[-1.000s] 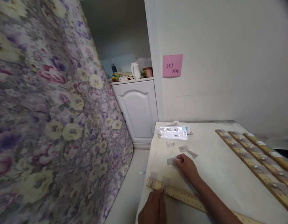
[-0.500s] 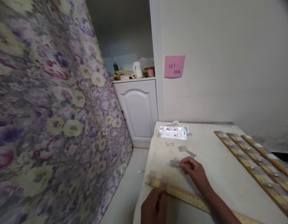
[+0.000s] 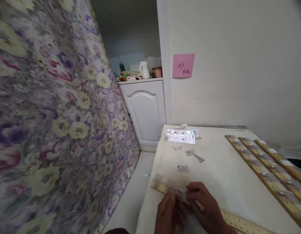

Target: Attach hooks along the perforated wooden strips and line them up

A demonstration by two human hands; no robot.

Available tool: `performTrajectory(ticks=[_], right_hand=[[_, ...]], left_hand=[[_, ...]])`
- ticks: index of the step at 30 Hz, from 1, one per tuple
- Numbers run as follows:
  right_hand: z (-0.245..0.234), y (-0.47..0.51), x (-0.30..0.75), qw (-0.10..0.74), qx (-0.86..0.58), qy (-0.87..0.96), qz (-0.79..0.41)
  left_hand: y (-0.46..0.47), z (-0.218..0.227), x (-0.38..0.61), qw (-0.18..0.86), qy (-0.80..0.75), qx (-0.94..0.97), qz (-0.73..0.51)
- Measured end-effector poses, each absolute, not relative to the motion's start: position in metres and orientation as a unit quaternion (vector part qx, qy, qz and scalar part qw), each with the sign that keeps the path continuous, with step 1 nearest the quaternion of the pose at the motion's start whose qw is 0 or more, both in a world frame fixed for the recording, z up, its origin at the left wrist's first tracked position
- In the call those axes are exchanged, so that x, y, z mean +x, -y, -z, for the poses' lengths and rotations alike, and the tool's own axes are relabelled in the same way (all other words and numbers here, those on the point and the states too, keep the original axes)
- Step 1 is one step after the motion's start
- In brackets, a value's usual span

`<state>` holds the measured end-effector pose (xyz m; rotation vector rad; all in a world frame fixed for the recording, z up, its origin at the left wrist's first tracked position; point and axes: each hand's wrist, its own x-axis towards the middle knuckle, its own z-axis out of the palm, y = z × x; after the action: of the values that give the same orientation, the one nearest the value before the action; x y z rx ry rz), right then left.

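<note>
My left hand (image 3: 167, 209) and my right hand (image 3: 204, 204) are close together over a perforated wooden strip (image 3: 238, 221). Pinched between the fingers of both is a clear plastic hook (image 3: 183, 196), a see-through square with a metal part, partly covered by fingertips. Other clear hook pieces sit at the strip's left end (image 3: 156, 184), just beyond my left fingers. A single loose hook (image 3: 183, 169) lies on the white table (image 3: 213, 175) beyond my hands. Farther back are more loose hooks, one flat (image 3: 177, 147), one square (image 3: 189, 152) and one turned at an angle (image 3: 199, 158).
A clear hook package (image 3: 180, 136) lies at the table's back left. Several wooden strips with hooks (image 3: 259, 169) line the right side. A floral curtain (image 3: 55, 123) hangs at left, beside a white cabinet (image 3: 145, 113). A pink note (image 3: 183, 66) is on the wall.
My right hand has come back from the loose hooks toward my left hand, over the strip. A clear hook is now held between both hands. One hook stays lying where the right hand was.
</note>
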<state>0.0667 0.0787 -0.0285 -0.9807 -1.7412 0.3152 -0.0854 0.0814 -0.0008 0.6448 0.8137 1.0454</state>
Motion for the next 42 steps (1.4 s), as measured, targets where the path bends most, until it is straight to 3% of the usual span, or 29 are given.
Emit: performTrajectory(ticks=[5,9,16,20,36,42], right_hand=[[0.027,-0.08,0.069,0.524,-0.418,0.725,-0.16],[0.029,-0.084,0.067,0.503,-0.433,0.718,-0.212],[0.017,-0.083,0.069,0.535,-0.43,0.66,-0.304],[0.012,-0.083,0.071,0.526,-0.461,0.63,-0.337],[0.008,-0.085,0.07,0.456,-0.462,0.541,-0.535],[0.016,-0.098,0.082,0.485,-0.502,0.503,-0.51]], left_hand=[[-0.086,-0.001,-0.086,0.736,-0.386,0.262,-0.49],[-0.087,0.005,-0.092,0.674,-0.449,0.363,-0.46],[-0.079,0.007,-0.1,0.322,-0.541,0.658,-0.412],[-0.077,0.017,-0.099,0.226,-0.526,0.736,-0.361],[-0.078,0.001,-0.095,0.368,-0.527,0.662,-0.386],[-0.072,0.021,-0.096,0.318,-0.544,0.699,-0.338]])
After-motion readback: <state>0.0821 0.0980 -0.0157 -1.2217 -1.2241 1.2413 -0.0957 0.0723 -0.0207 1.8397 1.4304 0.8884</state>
